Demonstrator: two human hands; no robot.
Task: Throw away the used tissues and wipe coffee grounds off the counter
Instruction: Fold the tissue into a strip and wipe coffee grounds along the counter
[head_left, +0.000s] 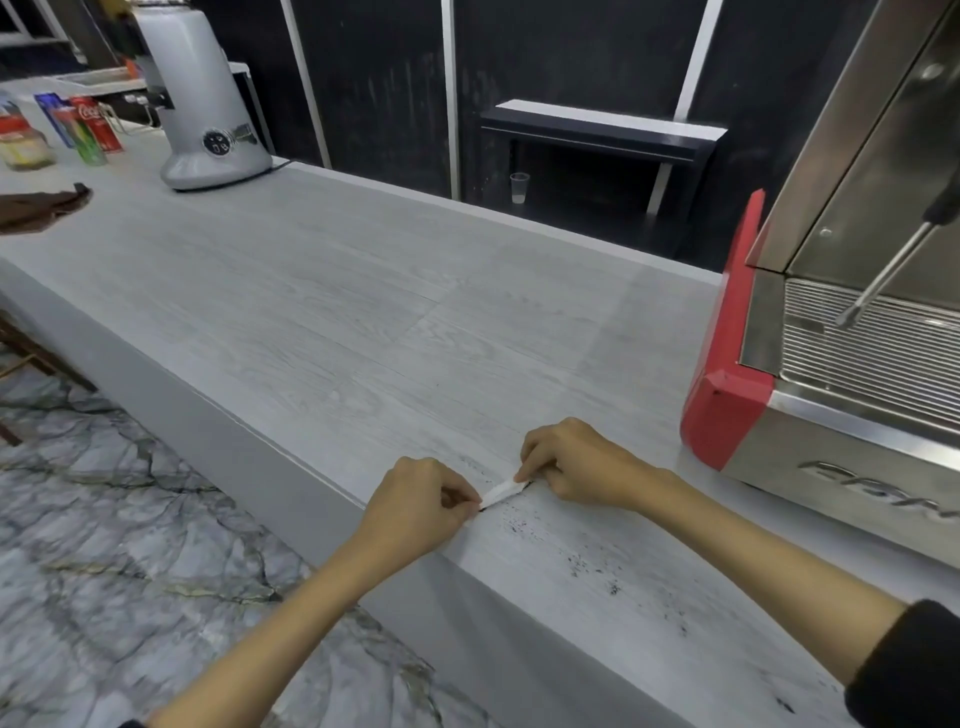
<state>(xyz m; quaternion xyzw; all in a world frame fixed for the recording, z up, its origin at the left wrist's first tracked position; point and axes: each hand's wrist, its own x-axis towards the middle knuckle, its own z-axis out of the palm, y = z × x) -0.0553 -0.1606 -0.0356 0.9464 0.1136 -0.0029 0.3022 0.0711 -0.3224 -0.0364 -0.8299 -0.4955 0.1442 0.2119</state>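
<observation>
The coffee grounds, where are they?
In the head view, the coffee grounds dot the counter near its front edge, right of the tissue pinched by both hands, left of the espresso machine.

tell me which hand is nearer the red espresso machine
Right. The right hand sits on the counter just left of the espresso machine; the left hand is farther left at the counter's front edge.

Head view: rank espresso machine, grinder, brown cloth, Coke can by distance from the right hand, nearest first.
From the right hand:
1. Espresso machine, just to its right on the counter.
2. Grinder, far back left.
3. Brown cloth, at the left edge.
4. Coke can, far left corner, behind the cloth.
Cloth and can are close; the order between them is tentative.
</observation>
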